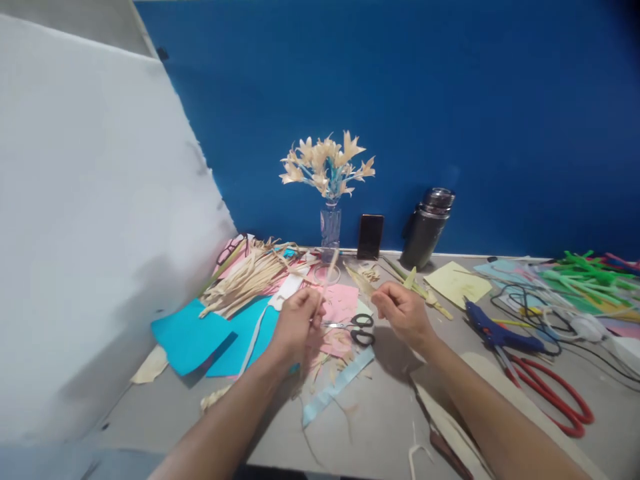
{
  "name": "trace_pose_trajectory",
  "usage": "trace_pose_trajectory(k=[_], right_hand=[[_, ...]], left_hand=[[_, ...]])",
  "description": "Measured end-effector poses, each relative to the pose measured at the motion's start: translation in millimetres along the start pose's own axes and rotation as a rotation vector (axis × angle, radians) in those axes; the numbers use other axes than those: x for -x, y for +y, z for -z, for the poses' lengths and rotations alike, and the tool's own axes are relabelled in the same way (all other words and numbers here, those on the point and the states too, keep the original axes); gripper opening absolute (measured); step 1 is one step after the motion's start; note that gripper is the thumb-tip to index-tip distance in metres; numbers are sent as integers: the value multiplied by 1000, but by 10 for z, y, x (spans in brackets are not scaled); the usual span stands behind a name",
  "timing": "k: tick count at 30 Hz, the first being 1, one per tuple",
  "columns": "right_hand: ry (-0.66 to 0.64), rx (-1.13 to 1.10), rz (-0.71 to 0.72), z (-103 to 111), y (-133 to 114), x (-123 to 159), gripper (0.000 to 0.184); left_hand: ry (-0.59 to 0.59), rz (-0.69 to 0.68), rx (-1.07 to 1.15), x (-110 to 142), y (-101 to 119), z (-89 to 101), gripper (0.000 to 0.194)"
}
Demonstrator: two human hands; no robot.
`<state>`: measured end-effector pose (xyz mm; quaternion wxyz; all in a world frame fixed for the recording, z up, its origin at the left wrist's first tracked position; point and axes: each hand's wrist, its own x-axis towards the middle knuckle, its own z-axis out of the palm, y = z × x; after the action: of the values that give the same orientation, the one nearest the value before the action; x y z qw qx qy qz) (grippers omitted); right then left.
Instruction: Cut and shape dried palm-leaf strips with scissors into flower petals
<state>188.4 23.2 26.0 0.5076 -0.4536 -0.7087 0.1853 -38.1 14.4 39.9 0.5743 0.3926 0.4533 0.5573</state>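
My left hand (pixel 295 325) is closed, pinching a thin pale strip (pixel 330 270) that looks like dried husk and points upward. To its right, my right hand (pixel 406 313) pinches a wider, pointed piece of dried husk (pixel 361 280), yellowish in tone. The hands are apart, above the desk. Between them lie small scissors (pixel 363 329) with black handles, partly on pink paper (pixel 345 300) strewn with husk scraps. Nearer to me a light blue strip (pixel 340 385) lies slanted on the desk. A bundle of dried husk strips (pixel 245 280) rests left of my left hand.
Cream husk flowers (pixel 325 163) stand in a clear bottle (pixel 331 230) by the blue partition. Beside it are a phone (pixel 370 237) and a dark flask (pixel 427 230). A blue glue gun (pixel 500 333), red-handled scissors (pixel 555 393), cables and green pipe cleaners (pixel 585 277) lie right; blue paper (pixel 193 337) left.
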Motion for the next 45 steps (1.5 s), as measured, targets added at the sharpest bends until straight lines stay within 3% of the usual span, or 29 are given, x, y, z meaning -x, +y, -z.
trace_pose_trajectory(k=[2, 7, 9, 12, 18, 21, 24, 27, 29, 32, 34, 40, 45], right_hand=[[-61, -86, -30, -57, -104, 59, 35], [-229, -158, -125, -286, -189, 201, 35], [-252, -145, -124, -331, -172, 214, 38], [-259, -94, -48, -330, -170, 209, 44], [-232, 35, 269, -284, -239, 222, 44], [-217, 81, 329, -264, -142, 196, 44], [-149, 183, 222, -173, 65, 99, 43], [-52, 165, 18, -34, 205, -12, 37], [-25, 84, -38, 23, 184, -45, 33], [-58, -29, -60, 14, 29, -13, 35], [-96, -88, -65, -36, -81, 40, 37], [-249, -112, -89, -252, -190, 177, 33], [-247, 8, -45, -327, -161, 215, 36]], left_hand=[[-33, 4, -73, 30, -67, -57, 25], [-266, 74, -117, 221, -136, -209, 26], [-258, 20, -170, 261, -119, -217, 33], [-209, 24, -171, 253, -115, -178, 43], [-311, 196, 2, 250, -219, -151, 40], [-329, 234, 52, 256, -169, -133, 40], [-276, 191, 163, 170, 10, -7, 42], [-173, 33, 233, 42, 172, 118, 45], [-200, 106, 209, 15, 181, 117, 34], [-274, 266, 184, 89, 56, -12, 37], [-291, 269, 108, 164, -51, -115, 34], [-271, 108, -208, 289, -170, -213, 13], [-217, -61, -340, 312, -112, -189, 39]])
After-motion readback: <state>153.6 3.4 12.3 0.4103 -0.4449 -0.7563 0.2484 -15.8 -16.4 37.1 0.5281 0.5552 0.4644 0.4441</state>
